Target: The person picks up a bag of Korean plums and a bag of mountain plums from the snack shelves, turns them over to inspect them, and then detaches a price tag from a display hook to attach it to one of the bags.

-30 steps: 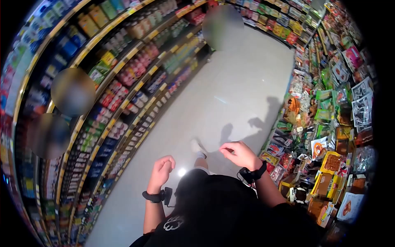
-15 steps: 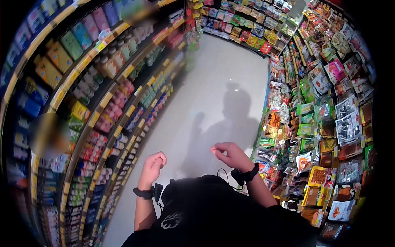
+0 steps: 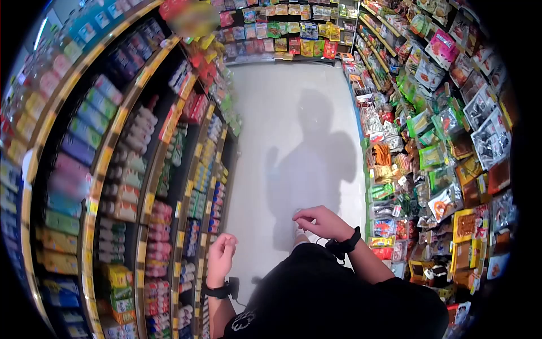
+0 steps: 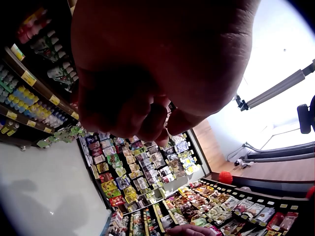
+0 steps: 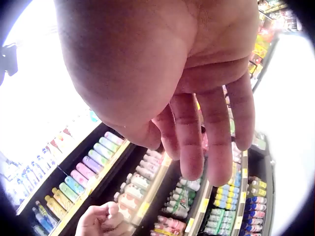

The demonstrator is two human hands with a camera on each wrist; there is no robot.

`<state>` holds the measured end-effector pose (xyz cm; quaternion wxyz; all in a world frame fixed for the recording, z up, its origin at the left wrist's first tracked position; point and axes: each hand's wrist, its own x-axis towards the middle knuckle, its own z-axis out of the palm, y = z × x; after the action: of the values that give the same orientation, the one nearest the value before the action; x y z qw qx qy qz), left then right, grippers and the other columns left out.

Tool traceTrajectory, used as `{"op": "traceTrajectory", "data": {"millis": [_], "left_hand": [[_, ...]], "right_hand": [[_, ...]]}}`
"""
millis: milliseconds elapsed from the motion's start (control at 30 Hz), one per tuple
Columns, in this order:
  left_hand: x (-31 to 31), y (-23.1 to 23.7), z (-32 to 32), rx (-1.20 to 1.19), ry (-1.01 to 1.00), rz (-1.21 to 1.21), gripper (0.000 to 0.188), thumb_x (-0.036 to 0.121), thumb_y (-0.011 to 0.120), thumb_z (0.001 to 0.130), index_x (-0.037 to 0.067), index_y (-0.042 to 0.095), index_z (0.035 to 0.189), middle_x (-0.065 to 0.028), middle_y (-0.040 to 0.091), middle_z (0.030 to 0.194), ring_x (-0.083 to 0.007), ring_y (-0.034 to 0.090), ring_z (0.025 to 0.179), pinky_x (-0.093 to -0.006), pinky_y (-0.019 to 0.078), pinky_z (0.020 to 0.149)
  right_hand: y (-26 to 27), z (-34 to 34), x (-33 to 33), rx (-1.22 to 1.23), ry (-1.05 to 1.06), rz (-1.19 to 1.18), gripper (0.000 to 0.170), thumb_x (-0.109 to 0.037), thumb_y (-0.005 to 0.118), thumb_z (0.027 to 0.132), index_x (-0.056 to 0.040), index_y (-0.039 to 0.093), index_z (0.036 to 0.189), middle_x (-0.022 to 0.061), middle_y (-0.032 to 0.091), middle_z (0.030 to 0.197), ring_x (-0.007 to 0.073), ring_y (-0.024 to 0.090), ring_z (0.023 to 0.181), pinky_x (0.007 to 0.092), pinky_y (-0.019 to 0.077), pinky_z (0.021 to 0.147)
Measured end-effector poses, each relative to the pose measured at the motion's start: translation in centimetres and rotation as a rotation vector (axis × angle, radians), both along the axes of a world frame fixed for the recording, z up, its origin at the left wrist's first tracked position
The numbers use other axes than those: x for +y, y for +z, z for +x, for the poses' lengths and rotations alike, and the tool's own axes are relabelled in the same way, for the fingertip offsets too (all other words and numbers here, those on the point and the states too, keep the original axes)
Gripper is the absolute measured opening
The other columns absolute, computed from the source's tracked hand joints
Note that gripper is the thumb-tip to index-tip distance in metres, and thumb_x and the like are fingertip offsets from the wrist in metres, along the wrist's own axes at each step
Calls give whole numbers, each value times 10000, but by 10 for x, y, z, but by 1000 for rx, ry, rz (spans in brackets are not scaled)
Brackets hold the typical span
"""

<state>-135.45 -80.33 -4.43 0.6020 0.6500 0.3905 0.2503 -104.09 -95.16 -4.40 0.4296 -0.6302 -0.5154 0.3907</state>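
Both hands are held out in front of the body in a store aisle, and neither holds anything. The left hand is nearer the drink shelves, its fingers loosely curled; in the left wrist view the palm fills the top, fingers bent inward. Over the aisle floor, the right hand hangs bent at the wrist. Its fingers droop loosely, slightly spread and empty, in the right wrist view. Each wrist wears a black strap with a small camera.
Shelves of bottles line the left side. Packaged snacks fill the sloping display on the right. A rack of hanging bags stands at the far end. Between them runs a pale floor with the person's shadow on it.
The view has swung left and straightened along the aisle, and the far rack now faces the camera. Both hands stay raised, empty and in much the same pose.
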Motion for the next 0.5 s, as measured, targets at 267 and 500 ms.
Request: {"op": "traceTrajectory", "data": {"millis": [267,500], "left_hand": [[102,5,134,-109,107,7,176,58,415,1045,95,533,920,44,504,715,-25,410,570,-192,329,520],[165,13,229,-82,96,63,233,-23,414,967,50,594,838,72,429,650,-22,365,581,-221,263,519]], "right_hand": [[18,141,100,-80,14,73,221,-196,624,992,-37,715,1115,126,716,861,245,680,756,347,542,728],[16,230,148,-139,31,14,238,-178,629,1010,-15,711,1163,103,759,923,190,736,824,324,576,773]]}}
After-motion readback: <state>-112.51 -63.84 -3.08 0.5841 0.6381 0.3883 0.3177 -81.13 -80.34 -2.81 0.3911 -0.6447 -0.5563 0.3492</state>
